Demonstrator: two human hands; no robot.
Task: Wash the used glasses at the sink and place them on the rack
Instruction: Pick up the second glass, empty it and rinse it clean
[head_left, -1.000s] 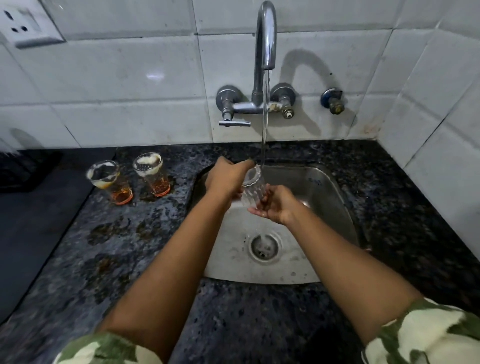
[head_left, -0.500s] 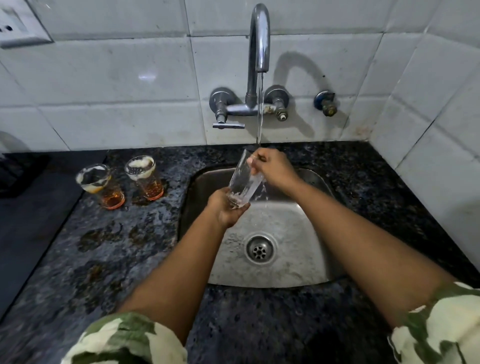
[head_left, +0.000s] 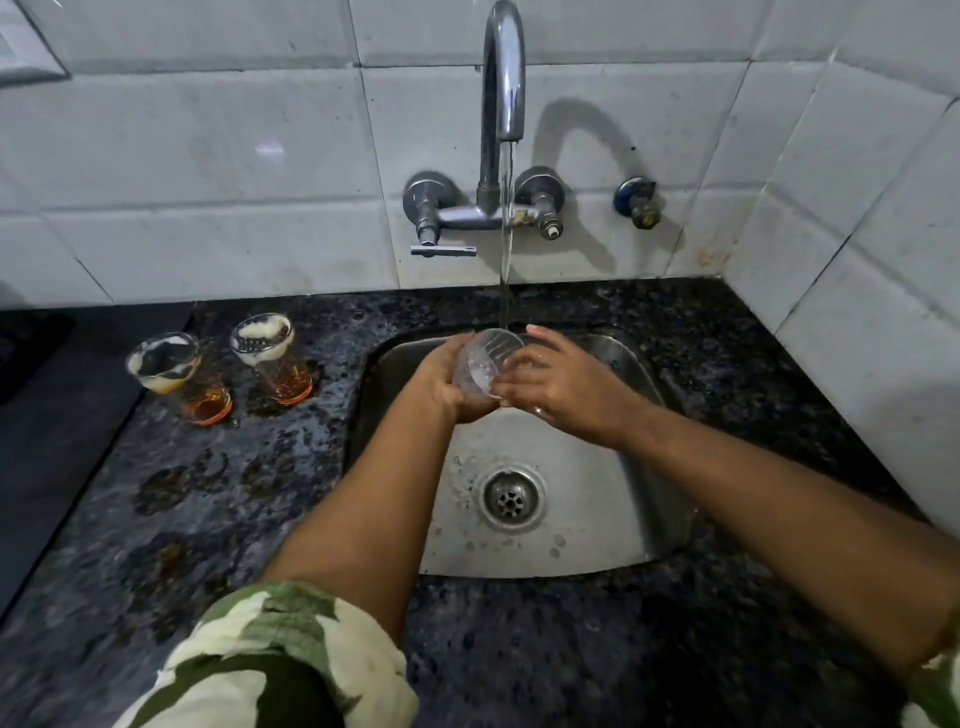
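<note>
A dark speckled stone counter (head_left: 545, 654) is being seen under a white tiled wall. A steel sink (head_left: 587, 525) is set into it. Two used glasses are being kept on the counter to the left of the sink, near each other: the left glass (head_left: 176, 376) and the right glass (head_left: 272, 358). Brown wet marks (head_left: 197, 478) are lying on the stone in front of them.

A curved chrome wall faucet (head_left: 501, 78) is running a thin stream of water above the hands. A small blue-capped brass valve (head_left: 638, 202) is sitting on the white tiled wall (head_left: 208, 171) beyond the right hand. Speckled black granite countertop (head_left: 218, 493) is spreading, wet, left of the left hand.
</note>
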